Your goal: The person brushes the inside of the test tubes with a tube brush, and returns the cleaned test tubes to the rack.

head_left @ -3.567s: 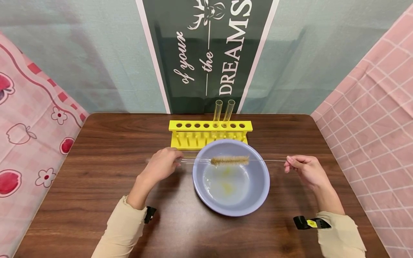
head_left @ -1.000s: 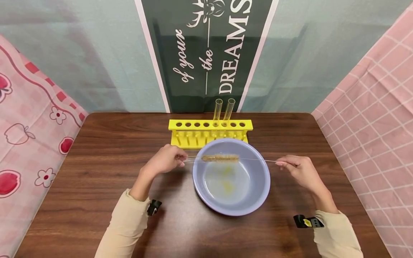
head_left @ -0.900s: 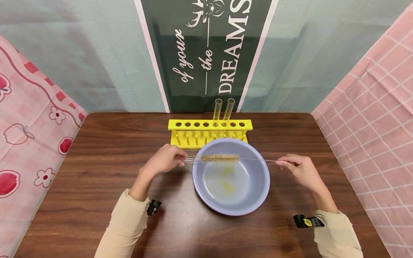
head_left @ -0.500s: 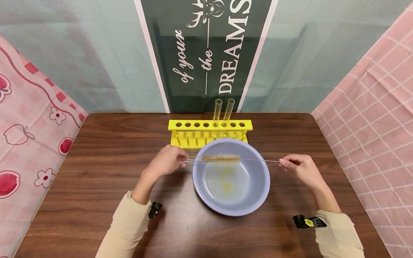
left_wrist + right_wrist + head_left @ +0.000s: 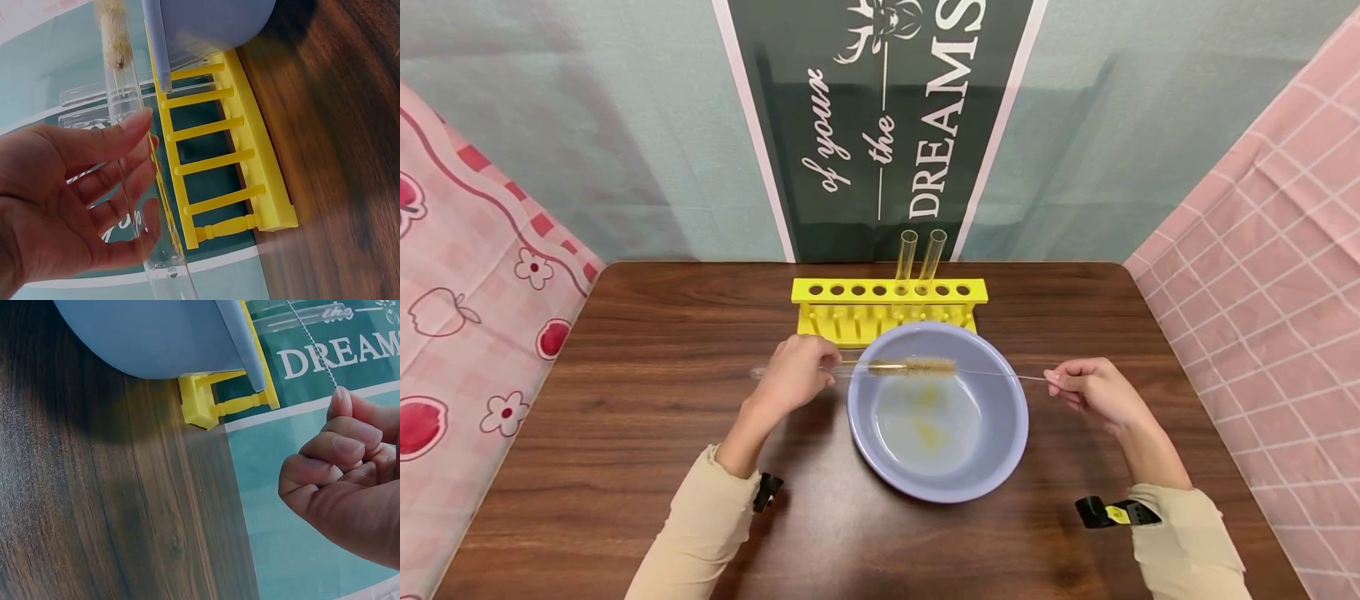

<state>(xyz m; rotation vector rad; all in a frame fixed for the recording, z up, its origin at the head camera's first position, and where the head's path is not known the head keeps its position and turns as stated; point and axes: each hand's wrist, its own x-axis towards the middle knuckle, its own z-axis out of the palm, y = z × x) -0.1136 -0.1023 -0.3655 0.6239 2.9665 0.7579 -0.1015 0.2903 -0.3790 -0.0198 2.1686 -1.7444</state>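
Held Level, With Slips to Fear

Gripping a test tube [image 5: 852, 369] at center left of the frame in curled fingers of the left hand [image 5: 796, 372], and pinching the wire [image 5: 1000, 374] of a partly inserted brush [image 5: 931, 367] at center right in fingers of the right hand [image 5: 1096, 392], across a lavender basin [image 5: 938, 497]. Possible to drop the tube if wet and loosely held, to crack it by thrusting too hard, or to kink the wire by pushing off line. Impossible to see mid-tube under the left hand in the head view, or the far end, cut off at bottom in the left wrist view. Hard to call the yellow patches [image 5: 929, 434] in the basin stain or reflection.
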